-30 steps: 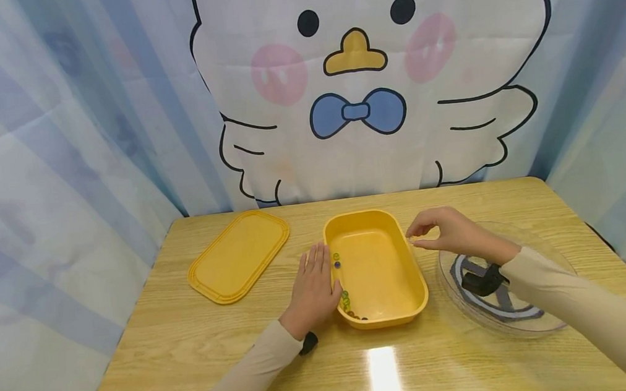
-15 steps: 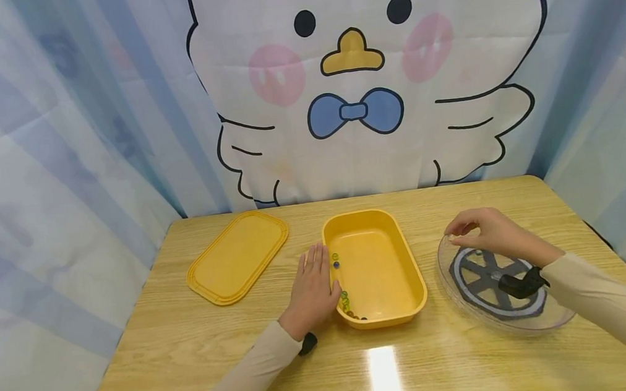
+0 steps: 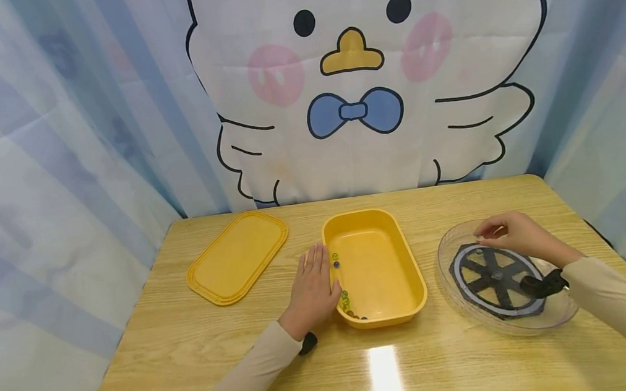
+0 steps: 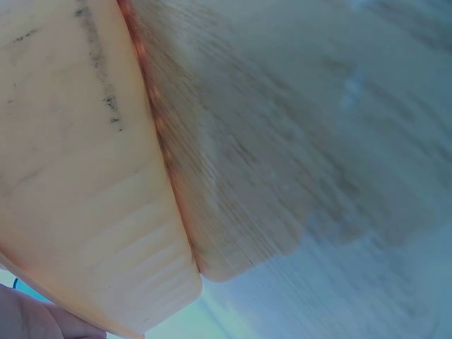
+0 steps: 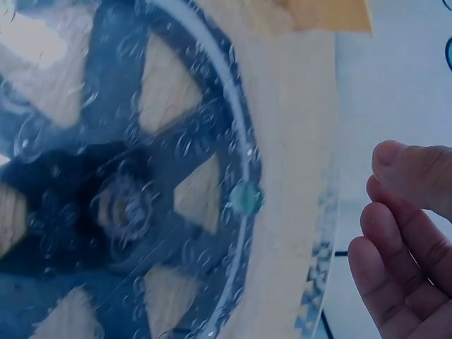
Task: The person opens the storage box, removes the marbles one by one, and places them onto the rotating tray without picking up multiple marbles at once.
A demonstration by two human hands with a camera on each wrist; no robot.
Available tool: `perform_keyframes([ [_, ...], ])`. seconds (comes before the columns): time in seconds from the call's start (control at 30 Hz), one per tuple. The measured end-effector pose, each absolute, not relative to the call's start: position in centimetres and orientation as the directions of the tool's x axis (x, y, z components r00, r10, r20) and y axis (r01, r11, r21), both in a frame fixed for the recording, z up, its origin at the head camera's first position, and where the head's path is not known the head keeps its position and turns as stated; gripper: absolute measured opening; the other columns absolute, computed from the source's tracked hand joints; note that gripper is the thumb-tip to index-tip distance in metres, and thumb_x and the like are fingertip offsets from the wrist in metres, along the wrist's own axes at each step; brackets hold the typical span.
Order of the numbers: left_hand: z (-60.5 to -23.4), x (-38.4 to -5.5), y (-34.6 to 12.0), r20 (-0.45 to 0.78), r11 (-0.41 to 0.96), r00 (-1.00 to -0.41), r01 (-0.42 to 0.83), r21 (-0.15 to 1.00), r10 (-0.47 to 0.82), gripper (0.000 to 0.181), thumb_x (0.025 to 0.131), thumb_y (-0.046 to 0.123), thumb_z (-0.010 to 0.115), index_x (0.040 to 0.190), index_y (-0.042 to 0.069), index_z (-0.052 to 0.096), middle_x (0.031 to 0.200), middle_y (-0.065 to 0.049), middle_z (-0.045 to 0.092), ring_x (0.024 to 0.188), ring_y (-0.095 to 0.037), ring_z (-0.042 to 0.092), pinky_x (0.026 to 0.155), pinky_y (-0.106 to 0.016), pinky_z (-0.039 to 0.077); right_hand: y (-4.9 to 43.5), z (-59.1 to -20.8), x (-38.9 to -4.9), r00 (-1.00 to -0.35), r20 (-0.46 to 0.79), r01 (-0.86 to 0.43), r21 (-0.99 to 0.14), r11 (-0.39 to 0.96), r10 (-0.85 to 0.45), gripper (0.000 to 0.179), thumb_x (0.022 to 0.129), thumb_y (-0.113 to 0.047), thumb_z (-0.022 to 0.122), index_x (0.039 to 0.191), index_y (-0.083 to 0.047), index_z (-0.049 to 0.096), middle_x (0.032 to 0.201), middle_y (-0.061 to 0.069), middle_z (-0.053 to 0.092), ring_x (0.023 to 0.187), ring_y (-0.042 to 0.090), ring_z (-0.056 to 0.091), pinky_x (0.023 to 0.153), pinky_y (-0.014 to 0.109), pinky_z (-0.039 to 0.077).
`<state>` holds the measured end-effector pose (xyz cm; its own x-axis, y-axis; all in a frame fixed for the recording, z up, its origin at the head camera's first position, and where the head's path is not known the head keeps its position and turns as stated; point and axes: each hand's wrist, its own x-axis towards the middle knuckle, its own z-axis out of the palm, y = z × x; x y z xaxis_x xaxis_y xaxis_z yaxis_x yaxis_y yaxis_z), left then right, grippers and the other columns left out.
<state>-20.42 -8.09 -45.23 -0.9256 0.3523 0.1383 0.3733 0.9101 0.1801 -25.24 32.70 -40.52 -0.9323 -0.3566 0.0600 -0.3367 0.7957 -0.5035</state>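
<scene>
Here, marbles in yellow tub, green marble in clear bowl, left grip flat, right grip curled, contents unclear

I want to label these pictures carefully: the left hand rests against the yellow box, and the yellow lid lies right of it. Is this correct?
Not fully: the head view shows the yellow lid lying left of the yellow box, not right. The left hand does rest against the box.

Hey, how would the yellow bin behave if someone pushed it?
The yellow bin is probably stiff: its rim shows no bend beside the left hand. It looks thin-walled, so likely light. The small beads inside look round and may roll.
</scene>
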Motion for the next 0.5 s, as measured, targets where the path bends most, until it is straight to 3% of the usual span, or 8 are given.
perform_keyframes([
  [0.5,-45.3,-20.5,-8.1,0.148,0.909,-0.923,0.379,0.173,0.356,0.064,0.096,0.026,0.044,0.147,-0.006,0.023,0.153,-0.021,0.025,0.144,-0.032,0.022,0.117,-0.047,0.019,35.6,-42.7,-25.9,-0.940,-0.047,-0.269,-0.508,0.818,-0.338,0.015,0.080,-0.004,0.068,0.094,0.001,0.070,0.088,0.012,0.070,0.069,-0.002,0.058,0.065,0.032,0.056],
])
